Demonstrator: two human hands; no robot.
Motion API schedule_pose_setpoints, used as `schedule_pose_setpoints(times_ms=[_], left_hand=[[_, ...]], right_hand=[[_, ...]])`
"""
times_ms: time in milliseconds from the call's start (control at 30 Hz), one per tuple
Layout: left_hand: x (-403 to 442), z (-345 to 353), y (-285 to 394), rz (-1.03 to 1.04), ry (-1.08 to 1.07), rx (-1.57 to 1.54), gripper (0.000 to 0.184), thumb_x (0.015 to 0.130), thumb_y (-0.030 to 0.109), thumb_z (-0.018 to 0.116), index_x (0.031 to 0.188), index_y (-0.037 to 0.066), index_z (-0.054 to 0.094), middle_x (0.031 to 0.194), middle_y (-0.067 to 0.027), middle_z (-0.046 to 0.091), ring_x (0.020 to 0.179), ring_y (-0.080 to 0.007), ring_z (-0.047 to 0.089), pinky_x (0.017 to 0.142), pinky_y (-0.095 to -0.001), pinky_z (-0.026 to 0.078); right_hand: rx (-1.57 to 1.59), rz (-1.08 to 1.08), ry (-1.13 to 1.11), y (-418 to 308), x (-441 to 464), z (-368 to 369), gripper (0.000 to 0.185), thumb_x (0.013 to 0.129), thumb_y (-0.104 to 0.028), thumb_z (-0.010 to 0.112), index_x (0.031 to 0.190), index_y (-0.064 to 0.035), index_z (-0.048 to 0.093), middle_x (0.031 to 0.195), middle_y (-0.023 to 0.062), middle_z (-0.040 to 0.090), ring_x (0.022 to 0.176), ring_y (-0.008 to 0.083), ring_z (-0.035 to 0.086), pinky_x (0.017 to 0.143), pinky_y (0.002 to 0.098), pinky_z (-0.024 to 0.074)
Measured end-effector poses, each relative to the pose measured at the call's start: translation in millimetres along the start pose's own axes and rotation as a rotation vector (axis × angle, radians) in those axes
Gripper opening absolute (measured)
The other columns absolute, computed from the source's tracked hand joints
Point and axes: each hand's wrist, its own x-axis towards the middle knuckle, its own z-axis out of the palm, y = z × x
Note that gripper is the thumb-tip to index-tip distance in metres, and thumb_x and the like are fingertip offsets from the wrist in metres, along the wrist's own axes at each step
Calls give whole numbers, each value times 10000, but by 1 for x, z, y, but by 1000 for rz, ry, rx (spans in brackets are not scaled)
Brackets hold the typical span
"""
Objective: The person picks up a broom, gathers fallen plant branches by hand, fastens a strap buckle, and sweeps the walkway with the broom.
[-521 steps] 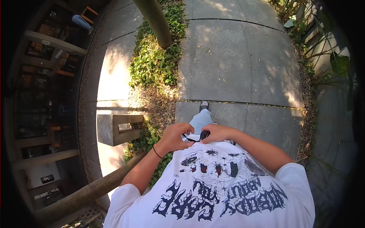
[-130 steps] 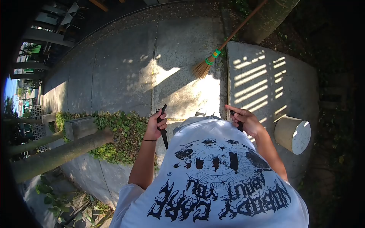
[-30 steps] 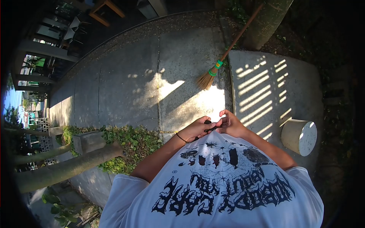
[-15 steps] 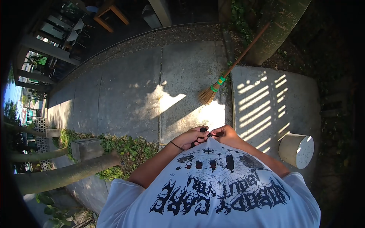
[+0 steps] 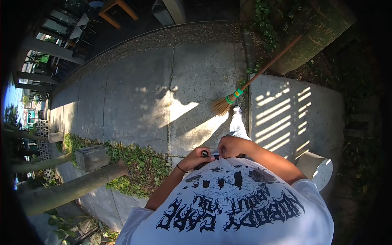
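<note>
At my waist, by the hem of my white printed shirt (image 5: 228, 196), my left hand (image 5: 197, 159) is closed around a black strap (image 5: 204, 154), its end curled between thumb and fingers. My right hand (image 5: 229, 147) is closed at the shirt hem, close beside the left, its fingers bent downward; what it pinches is too small to make out. A dark band shows at the waist under both hands. Beyond them a straw broom (image 5: 222, 105) with green bindings rests its bristles on the pavement, its wooden handle leaning on a tree trunk.
A round concrete stool (image 5: 322, 173) stands at the right. The tree trunk (image 5: 314, 36) rises at the upper right. On the left are a concrete block (image 5: 92, 158), leafy ground cover (image 5: 139, 163) and a slanting trunk (image 5: 77, 188). A wooden frame (image 5: 118, 12) and chairs are at the upper left.
My right hand has turned downward and moved left along the hem, and my left hand has shifted slightly lower and left. My foot and leg have come into view near the broom.
</note>
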Motion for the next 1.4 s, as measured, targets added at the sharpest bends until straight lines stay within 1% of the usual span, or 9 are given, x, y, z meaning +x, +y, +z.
schedule_pose_setpoints(times_ms=[233,367,467,567,767,867,1167,1233,1400], left_hand=[[-29,-21,37,212,185,-28,309,872,4,767,1156,2,645,922,-94,759,822,-78,681,705,-230,533],[-46,-89,-3,-118,241,99,289,890,120,799,1123,12,665,713,16,666,609,-31,546,533,-236,413],[35,-85,84,-294,465,189,221,897,185,805,1020,45,686,623,59,578,554,-25,467,498,-239,343],[160,-95,122,290,804,446,187,872,147,806,884,73,635,638,39,548,570,-40,468,545,-230,413],[338,12,285,664,342,421,232,857,142,797,984,47,627,865,-50,638,807,-160,611,735,-306,501],[385,65,338,844,177,632,401,841,244,821,1124,51,611,1082,-124,651,1018,-265,637,932,-387,513],[452,129,410,908,262,592,862,719,310,891,1407,37,449,1271,-209,593,1075,-361,612,956,-415,510],[447,97,392,294,-154,527,879,709,318,897,1433,71,464,1200,-186,610,915,-342,618,890,-360,506],[274,41,387,760,-58,610,869,812,448,807,1510,105,419,1399,-144,511,1291,-275,457,1090,-437,366]], right_hand=[[-113,-227,-26,50,23,-100,181,743,-158,745,870,-29,754,799,126,745,733,273,713,676,390,546],[20,-246,-287,87,33,-205,397,783,-232,787,1136,-67,711,979,62,721,876,180,674,772,332,534],[-297,-8,353,149,36,-274,391,835,-331,766,1077,-30,704,1027,108,730,964,236,684,793,340,539],[-1030,437,562,220,22,-362,394,858,-389,735,977,-16,698,978,145,727,957,302,705,730,387,550],[584,942,381,285,-55,-388,454,935,-494,632,1118,-79,631,882,94,660,757,172,651,639,410,534],[1502,529,864,339,-67,-382,421,1064,-446,379,1368,-170,469,1047,126,660,697,178,593,699,428,543],[1585,130,649,258,27,-366,424,1032,-406,490,1255,-46,511,979,117,674,745,199,635,698,359,573],[1549,74,527,229,51,-353,392,1021,-378,516,1214,-36,524,961,121,675,749,213,645,688,359,576],[1424,-74,204,183,65,-286,317,994,-306,580,1110,-12,557,917,133,677,759,248,670,664,359,584]])
